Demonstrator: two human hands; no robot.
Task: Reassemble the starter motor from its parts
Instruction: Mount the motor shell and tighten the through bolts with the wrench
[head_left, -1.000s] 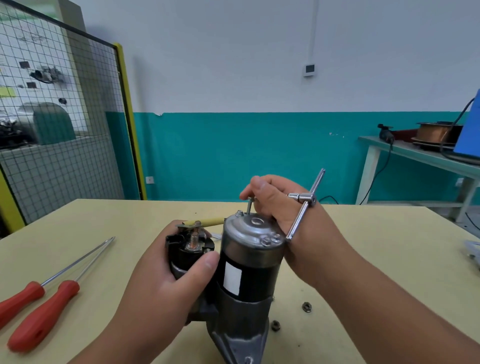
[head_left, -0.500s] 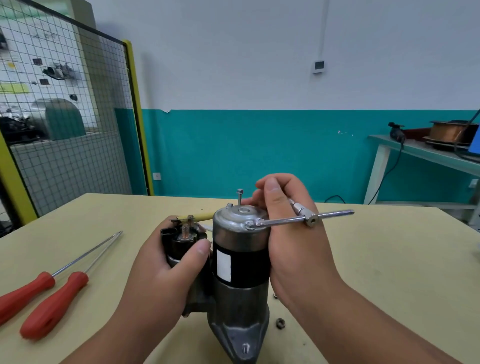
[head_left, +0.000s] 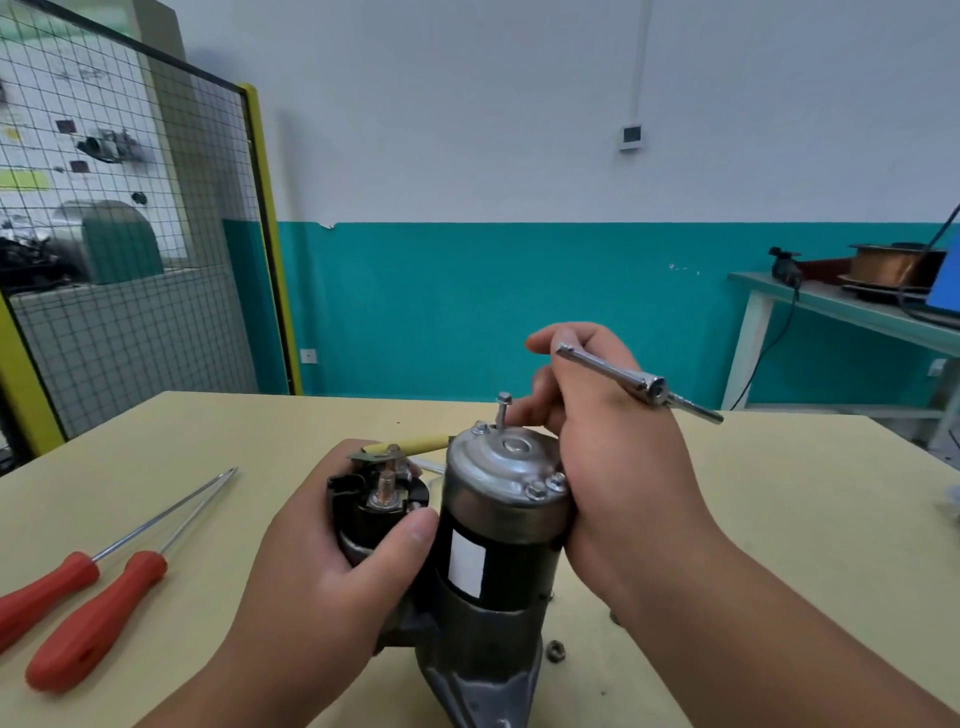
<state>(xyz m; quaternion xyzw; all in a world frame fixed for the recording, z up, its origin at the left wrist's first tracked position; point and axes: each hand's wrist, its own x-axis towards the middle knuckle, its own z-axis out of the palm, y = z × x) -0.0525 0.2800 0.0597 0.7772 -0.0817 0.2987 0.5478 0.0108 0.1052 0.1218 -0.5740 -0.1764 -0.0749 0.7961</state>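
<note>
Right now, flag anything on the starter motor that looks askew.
One thin steel bolt sticks up, tilted, from the far edge of the domed silver end cap, while the near-edge hex bolt heads sit flush. A dark nut lies loose on the beige table.

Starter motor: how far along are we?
Done: end cap sits on the starter motor, near screws seated. In hand: left hand grips the solenoid; right hand holds the T-handle wrench off the work, fingers by the far bolt, which stands proud. Left: run that bolt down; a loose nut lies on the table.
</note>
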